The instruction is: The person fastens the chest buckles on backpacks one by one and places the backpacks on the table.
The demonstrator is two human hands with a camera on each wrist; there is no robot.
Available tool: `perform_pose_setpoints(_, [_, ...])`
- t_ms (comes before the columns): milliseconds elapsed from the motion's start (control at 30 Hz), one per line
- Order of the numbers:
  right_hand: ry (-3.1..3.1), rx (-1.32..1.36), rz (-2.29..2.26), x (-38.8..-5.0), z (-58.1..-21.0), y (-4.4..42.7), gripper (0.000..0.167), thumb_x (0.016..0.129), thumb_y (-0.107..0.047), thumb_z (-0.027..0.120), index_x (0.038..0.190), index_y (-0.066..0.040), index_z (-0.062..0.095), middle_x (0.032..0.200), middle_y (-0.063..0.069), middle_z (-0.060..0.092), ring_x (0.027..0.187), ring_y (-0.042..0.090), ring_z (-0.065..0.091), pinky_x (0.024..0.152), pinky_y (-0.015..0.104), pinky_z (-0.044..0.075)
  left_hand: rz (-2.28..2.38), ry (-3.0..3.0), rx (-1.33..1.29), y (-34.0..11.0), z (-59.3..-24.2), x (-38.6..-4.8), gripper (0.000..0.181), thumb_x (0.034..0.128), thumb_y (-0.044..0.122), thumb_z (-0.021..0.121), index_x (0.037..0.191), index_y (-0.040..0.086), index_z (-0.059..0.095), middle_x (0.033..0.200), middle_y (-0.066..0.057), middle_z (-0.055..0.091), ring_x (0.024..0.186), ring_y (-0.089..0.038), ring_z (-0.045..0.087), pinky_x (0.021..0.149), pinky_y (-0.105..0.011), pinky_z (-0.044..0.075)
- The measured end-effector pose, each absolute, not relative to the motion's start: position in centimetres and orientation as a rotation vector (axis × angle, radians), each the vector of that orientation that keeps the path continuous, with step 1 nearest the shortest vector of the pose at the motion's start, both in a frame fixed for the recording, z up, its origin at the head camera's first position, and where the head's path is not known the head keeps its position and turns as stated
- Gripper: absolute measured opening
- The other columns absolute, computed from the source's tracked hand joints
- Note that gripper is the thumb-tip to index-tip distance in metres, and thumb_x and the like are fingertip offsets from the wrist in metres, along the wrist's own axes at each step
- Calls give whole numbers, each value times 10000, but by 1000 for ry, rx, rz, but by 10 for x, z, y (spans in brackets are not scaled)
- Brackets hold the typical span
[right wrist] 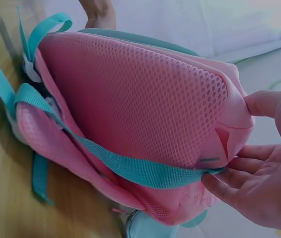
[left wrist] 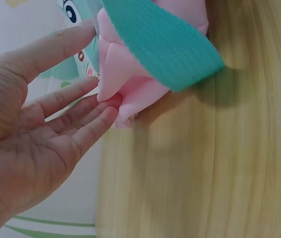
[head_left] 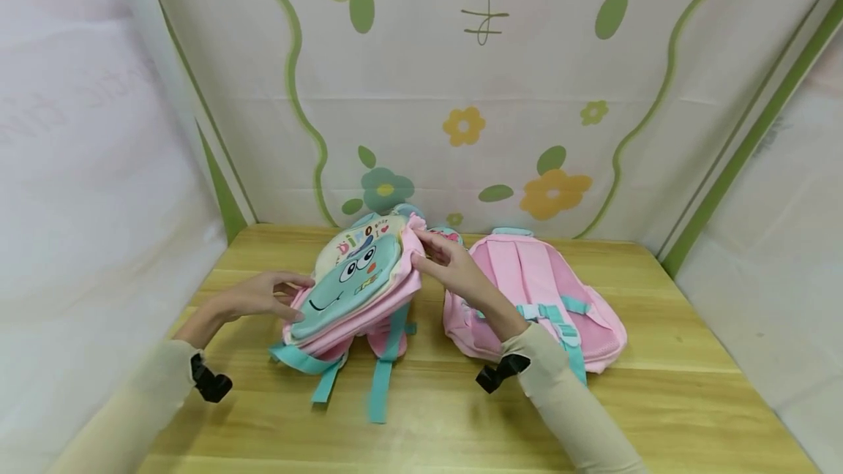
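A pink backpack point(head_left: 356, 276) with a teal dinosaur face on its front leans, tilted, left of the table's middle. My left hand point(head_left: 263, 295) is at its lower left side; in the left wrist view, the thumb and fingertips of that left hand point(left wrist: 46, 124) hold its pink edge. At the upper right corner, my right hand point(head_left: 454, 265) grips the pink side. The right wrist view shows that right hand point(right wrist: 264, 158) with thumb and fingers about the corner, beside the mesh side pocket point(right wrist: 145, 99). Teal straps point(head_left: 382, 386) hang from the bag onto the table.
A second pink backpack point(head_left: 533, 276) lies on the right, its shoulder straps and teal buckled webbing facing up. Between the bags, a small round patterned item point(head_left: 448, 234) shows partly. The wooden table point(head_left: 672, 415) meets a flowered cloth backdrop point(head_left: 408, 130) and white side walls.
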State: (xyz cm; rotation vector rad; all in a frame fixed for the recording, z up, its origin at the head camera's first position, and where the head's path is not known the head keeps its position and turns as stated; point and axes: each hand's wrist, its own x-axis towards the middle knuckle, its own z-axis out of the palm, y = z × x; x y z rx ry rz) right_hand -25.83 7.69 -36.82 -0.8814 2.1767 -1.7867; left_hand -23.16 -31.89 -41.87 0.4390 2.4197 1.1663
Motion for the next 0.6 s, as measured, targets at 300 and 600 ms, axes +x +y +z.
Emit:
perform_pose_setpoints(300, [2233, -948, -1754, -263, -349, 84, 534, 1016, -113, 592, 1518, -7, 443, 1556, 181, 467, 1418, 333, 490, 1143, 407, 441, 1194, 2363, 482, -299, -424, -239, 770, 866, 244, 813, 1509, 21, 453, 1506, -223, 479, 1349, -406, 511, 1076, -507, 489])
perform_pose_setpoints(600, [2179, -976, -1717, -263, -333, 96, 582, 1012, -122, 600, 1554, -48, 400, 1491, 181, 527, 1313, 292, 575, 909, 222, 547, 1240, 2338, 531, -283, -431, -247, 778, 869, 232, 819, 1517, 22, 443, 1542, -215, 452, 1376, -408, 484, 1098, -496, 474])
